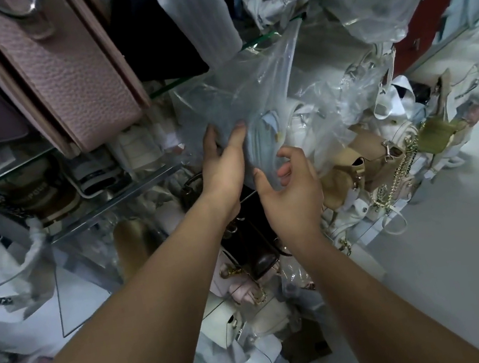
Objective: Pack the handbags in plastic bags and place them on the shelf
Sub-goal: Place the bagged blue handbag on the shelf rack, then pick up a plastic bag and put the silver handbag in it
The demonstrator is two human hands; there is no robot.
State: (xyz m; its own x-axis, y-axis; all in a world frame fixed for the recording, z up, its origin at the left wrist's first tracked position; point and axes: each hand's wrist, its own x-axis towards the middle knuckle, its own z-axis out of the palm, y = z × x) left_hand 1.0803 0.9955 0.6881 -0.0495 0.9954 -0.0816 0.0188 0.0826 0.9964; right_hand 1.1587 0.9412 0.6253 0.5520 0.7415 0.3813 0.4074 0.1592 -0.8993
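Observation:
A clear plastic bag (251,89) stands in front of the glass shelves, with a pale blue handbag (263,142) showing through its lower part. My left hand (224,164) holds the bag's left side, thumb and fingers wrapped round the plastic. At the bag's bottom right corner my right hand (289,191) grips it, fingers curled into the plastic. Most of the handbag is blurred behind the wrinkled film.
A glass shelf (124,188) to the left carries shoes; above it hang a pink leather handbag (69,77) and a black bag (152,36). Beige and white handbags (365,159) with chains crowd the right shelf. Brown and pink bags (257,255) lie below my wrists.

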